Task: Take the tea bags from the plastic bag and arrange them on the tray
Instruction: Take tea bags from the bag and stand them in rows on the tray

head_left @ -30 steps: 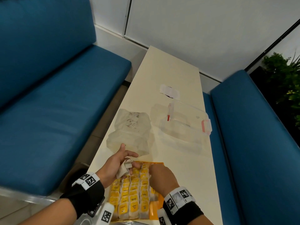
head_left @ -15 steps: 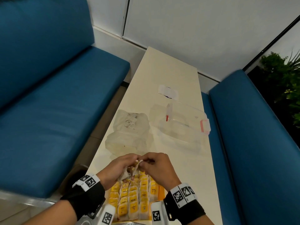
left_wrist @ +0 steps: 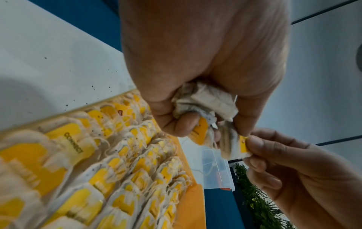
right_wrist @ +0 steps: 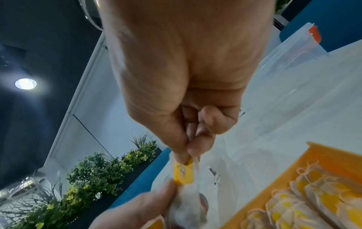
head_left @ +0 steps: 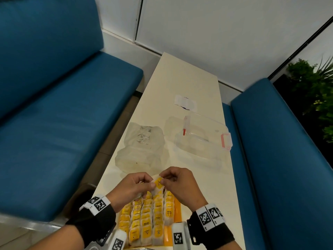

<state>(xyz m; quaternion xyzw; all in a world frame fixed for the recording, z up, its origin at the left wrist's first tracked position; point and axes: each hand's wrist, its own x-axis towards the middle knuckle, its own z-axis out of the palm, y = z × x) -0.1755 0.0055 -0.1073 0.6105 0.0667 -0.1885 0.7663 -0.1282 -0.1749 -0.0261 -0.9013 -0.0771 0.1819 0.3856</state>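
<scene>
Yellow-tagged tea bag [head_left: 159, 183] held above the far end of the tray [head_left: 177, 210], pinched from both sides. Right hand [head_left: 180, 184] grips the yellow tag between thumb and forefinger; right wrist view shows the tag [right_wrist: 184, 172] clamped at its upper edge. Left hand [head_left: 131, 188] is clenched around a small bunch of tea bags [left_wrist: 203, 102], crumpled white paper and a second yellow tag showing between its fingers [left_wrist: 186, 124], while its thumb and forefinger also pinch the near side of the bag being shared with the right hand.

Tray is orange, lying on the surface [head_left: 187, 83] at the near edge, under both wrists. It carries rows of tea bags [head_left: 146, 222] laid overlapping, yellow tags up; some tags read "RELAX" and "CONNECT". A strip of bare orange shows along the tray's right side.

Plastic bag [head_left: 142, 147], clear and crumpled, lies just beyond the hands on the left part of the surface; whatever is inside is too hazy to make out. To its right, a clear plastic container [head_left: 200, 141] with red latches. Farther up the surface, a small white packet [head_left: 185, 103].

Blue bench seats [head_left: 63, 123] flank the surface on both sides. Green plants [head_left: 317, 91] stand behind the right bench.
</scene>
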